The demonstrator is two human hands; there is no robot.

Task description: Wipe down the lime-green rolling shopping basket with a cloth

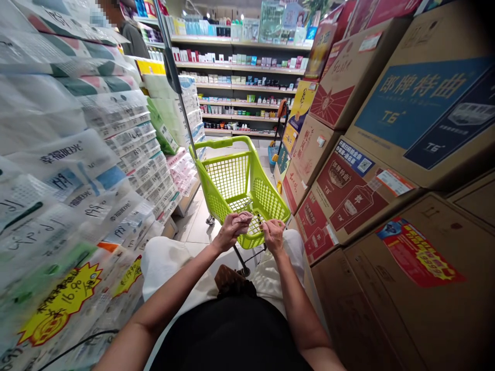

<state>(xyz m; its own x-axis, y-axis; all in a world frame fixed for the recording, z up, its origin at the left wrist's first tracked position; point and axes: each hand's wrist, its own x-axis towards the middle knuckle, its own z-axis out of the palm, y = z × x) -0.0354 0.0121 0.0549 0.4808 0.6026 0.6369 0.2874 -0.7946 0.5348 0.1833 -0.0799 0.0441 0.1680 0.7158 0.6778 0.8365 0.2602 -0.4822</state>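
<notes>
My left hand (231, 232) is closed round a crumpled pinkish cloth (243, 219), held above the near rim of a lime-green shopping cart (228, 175). Beside it, my right hand (273, 236) is closed in a pinch near the cart's right front corner. Whatever its fingers hold, if anything, is too small to make out. The cart's basket has lattice walls, and its floor shows through between my hands. Both forearms reach forward over white trousers (174, 263), and the cart stands directly in front of my knees.
Plastic-wrapped paper packs (93, 170) with a yellow price sign (62, 304) rise on the left. Stacked cardboard cartons (382, 180) line the right. A metal pole (185, 113) rises by the cart. Shelves (243, 67) close off the aisle; a person (133, 38) stands far left.
</notes>
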